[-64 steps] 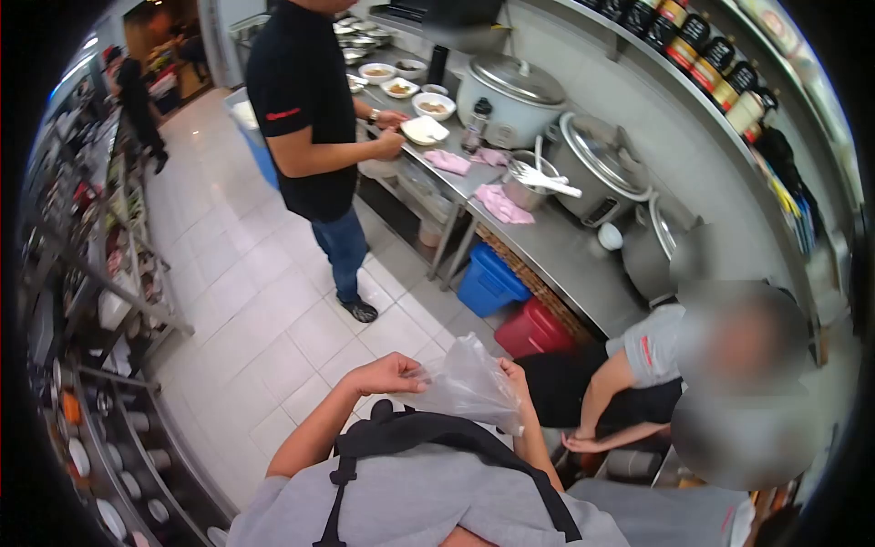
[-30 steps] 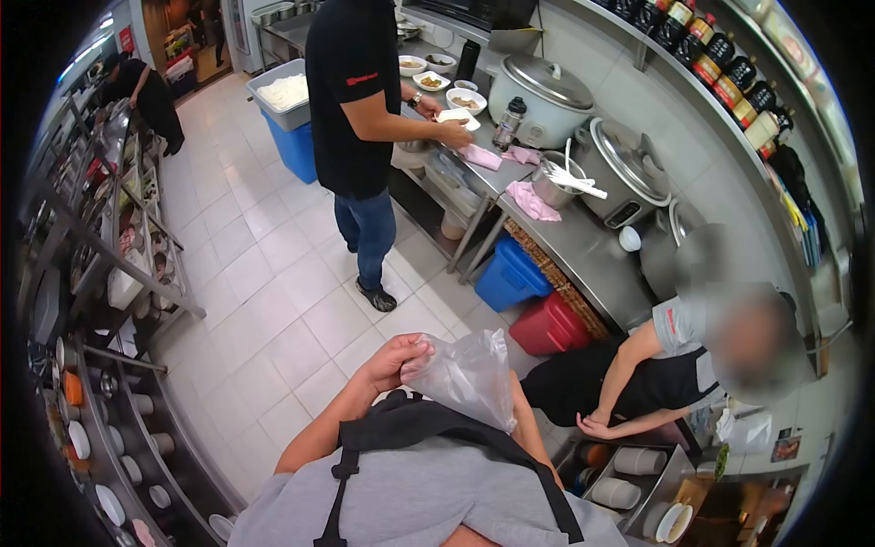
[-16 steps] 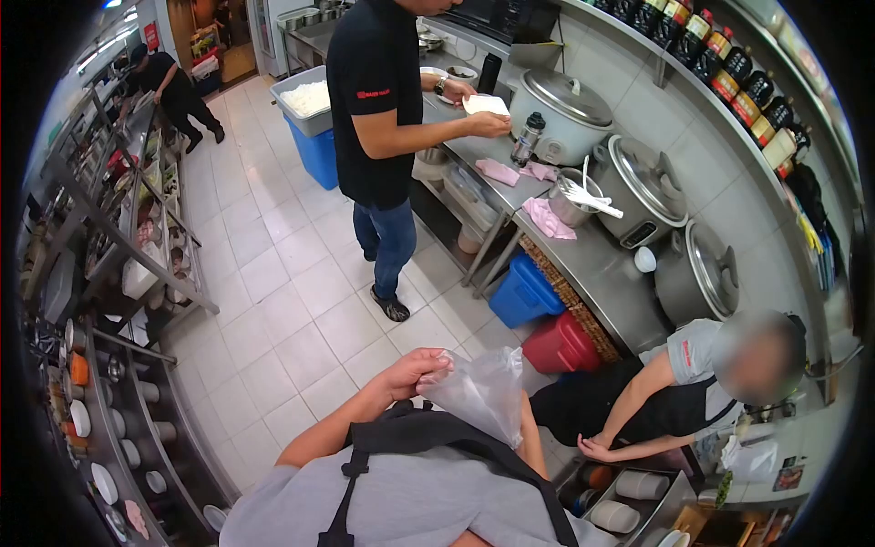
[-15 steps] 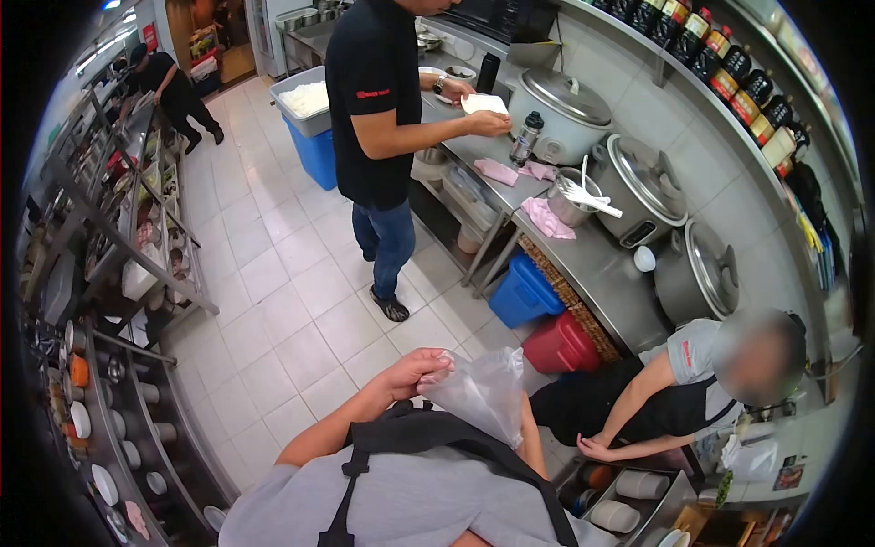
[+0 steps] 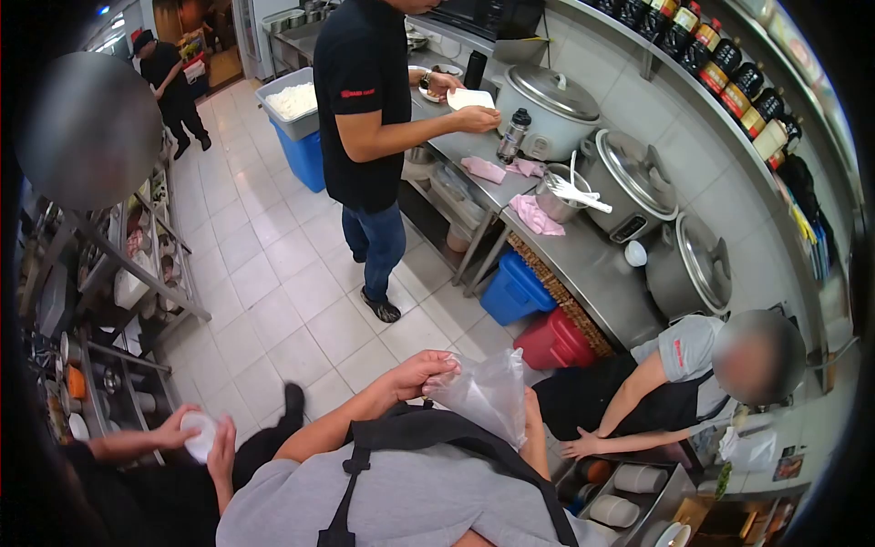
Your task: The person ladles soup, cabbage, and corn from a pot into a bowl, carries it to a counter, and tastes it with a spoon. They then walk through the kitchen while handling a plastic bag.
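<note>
Clear plastic bag [image 5: 483, 397], near centre: mouth pinched in left hand [image 5: 424, 372]; right hand [image 5: 531, 412] behind it, grip hidden. Step, judged: opening the mouth. Next calls for rubbing the layers apart.

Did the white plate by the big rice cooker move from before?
Yes. The white plate lay on the steel counter; now a person in black holds it up off it, nearer the big rice cooker.
</note>
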Tool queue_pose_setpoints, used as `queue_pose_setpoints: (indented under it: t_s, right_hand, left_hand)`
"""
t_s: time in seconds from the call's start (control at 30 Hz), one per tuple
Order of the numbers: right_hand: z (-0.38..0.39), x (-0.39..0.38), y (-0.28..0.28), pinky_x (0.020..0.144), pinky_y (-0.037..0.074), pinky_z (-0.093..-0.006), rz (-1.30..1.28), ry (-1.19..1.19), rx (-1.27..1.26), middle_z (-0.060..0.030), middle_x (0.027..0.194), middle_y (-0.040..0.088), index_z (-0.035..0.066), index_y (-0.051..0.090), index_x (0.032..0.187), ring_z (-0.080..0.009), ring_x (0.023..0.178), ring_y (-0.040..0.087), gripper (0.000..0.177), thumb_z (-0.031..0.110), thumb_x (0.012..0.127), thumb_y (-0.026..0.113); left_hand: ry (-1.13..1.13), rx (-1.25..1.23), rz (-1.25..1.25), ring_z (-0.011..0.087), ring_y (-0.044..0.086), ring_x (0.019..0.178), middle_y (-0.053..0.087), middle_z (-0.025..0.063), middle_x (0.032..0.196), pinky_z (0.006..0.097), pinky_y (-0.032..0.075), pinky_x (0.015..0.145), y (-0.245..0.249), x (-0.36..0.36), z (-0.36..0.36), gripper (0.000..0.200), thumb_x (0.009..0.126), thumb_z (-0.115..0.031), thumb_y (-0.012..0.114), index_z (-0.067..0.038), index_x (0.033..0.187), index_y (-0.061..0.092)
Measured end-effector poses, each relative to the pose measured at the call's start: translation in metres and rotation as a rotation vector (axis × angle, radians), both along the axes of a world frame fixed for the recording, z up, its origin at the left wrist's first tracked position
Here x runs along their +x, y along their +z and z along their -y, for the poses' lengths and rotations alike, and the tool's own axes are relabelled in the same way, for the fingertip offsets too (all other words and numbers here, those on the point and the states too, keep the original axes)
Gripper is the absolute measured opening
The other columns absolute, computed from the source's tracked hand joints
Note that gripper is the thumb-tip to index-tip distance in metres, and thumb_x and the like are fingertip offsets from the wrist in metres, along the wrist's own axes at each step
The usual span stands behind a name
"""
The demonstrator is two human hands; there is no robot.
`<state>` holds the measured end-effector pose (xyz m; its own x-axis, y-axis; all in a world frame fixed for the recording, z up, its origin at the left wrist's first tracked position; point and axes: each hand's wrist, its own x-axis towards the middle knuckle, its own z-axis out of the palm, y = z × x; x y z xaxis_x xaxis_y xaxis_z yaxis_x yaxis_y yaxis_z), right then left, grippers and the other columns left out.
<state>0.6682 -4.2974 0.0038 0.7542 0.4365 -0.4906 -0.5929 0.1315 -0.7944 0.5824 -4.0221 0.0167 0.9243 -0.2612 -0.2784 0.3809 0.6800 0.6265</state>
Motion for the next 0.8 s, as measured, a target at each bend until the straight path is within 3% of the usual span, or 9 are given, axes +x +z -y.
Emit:
queue_pose_setpoints:
  t_s: [0.1,0.2,0.33,0.5,0.8]
  right_hand:
    - [0.001,0.008,-0.011,0.079,0.054,-0.0318,-0.016,0.017,0.089,-0.0059,0.093,0.069,0.002,0.063,0.101,-0.0156,0.083,0.066,0.014,0.015,0.097,0.059]
    - [-0.004,0.01,-0.012,0.083,0.054,-0.0329,-0.027,0.029,0.134,-0.0063,0.094,0.068,0.002,0.062,0.1,-0.016,0.085,0.066,0.014,0.015,0.097,0.059]
    - [-0.005,0.013,-0.031,0.082,0.054,-0.0319,-0.059,0.075,0.116,-0.0073,0.096,0.068,0.001,0.062,0.104,-0.0164,0.085,0.066,0.015,0.013,0.097,0.058]
    - [-0.031,-0.003,0.021,0.075,0.056,-0.029,-0.027,0.115,-0.068,-0.0062,0.099,0.069,0.0,0.063,0.112,-0.015,0.083,0.068,0.02,0.011,0.096,0.059]
    - [-0.037,-0.009,0.026,0.071,0.056,-0.0285,-0.047,0.075,-0.174,-0.0056,0.097,0.07,0.001,0.064,0.115,-0.0136,0.079,0.068,0.023,0.012,0.095,0.06]
  left_hand:
    - [0.009,-0.002,-0.005,0.0036,0.039,0.043,0.047,-0.0061,0.058,0.0204,0.03,0.039,-0.001,-0.002,-0.002,0.018,0.099,-0.02,0.056,-0.004,0.098,0.064]
    - [-0.043,-0.071,0.009,0.0047,0.054,0.064,0.061,-0.0027,0.077,0.0208,0.044,0.058,0.001,-0.007,-0.014,0.017,0.098,-0.02,0.058,-0.004,0.099,0.064]
    - [0.036,-0.034,-0.006,0.0037,0.05,0.059,0.057,-0.0043,0.072,0.0204,0.041,0.055,0.01,-0.011,-0.016,0.017,0.098,-0.019,0.058,-0.004,0.099,0.065]
    - [0.034,-0.076,0.034,0.0024,0.046,0.053,0.056,-0.005,0.069,0.0192,0.037,0.049,0.012,-0.014,-0.023,0.017,0.099,-0.019,0.057,-0.004,0.097,0.065]
    - [0.114,0.005,-0.054,0.0026,0.049,0.057,0.056,-0.0047,0.071,0.019,0.04,0.053,0.021,-0.014,-0.02,0.018,0.099,-0.021,0.057,-0.004,0.097,0.065]
